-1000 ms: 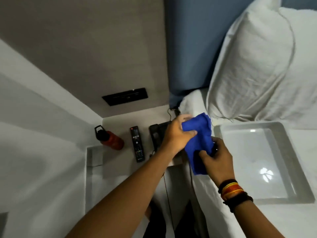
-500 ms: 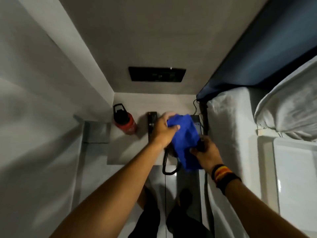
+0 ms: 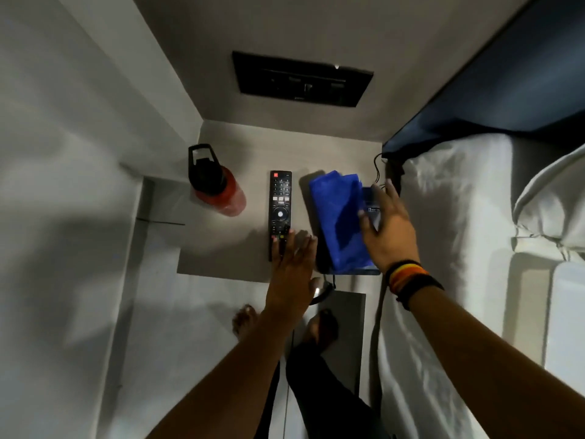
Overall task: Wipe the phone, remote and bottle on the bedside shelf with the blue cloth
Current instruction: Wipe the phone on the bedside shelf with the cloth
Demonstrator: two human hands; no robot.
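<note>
On the grey bedside shelf (image 3: 228, 248) a red bottle (image 3: 218, 188) with a black lid stands at the left. The black remote (image 3: 280, 204) lies in the middle. The blue cloth (image 3: 338, 217) is draped over the black phone (image 3: 369, 199) at the right and hides most of it. My right hand (image 3: 389, 229) hovers flat over the phone's right side, fingers spread, thumb at the cloth's edge. My left hand (image 3: 291, 267) is spread out too, its fingertips over the remote's near end.
A black switch panel (image 3: 300, 79) is set in the wall above the shelf. The white bed (image 3: 443, 248) presses against the shelf's right side, with a blue headboard (image 3: 506, 90) and a white tray (image 3: 566, 312). The phone's coiled cord (image 3: 326, 289) hangs off the front edge.
Both hands have let go of the cloth, which now lies over the phone. The left hand has moved to the remote's near end. The view has swung down and left.
</note>
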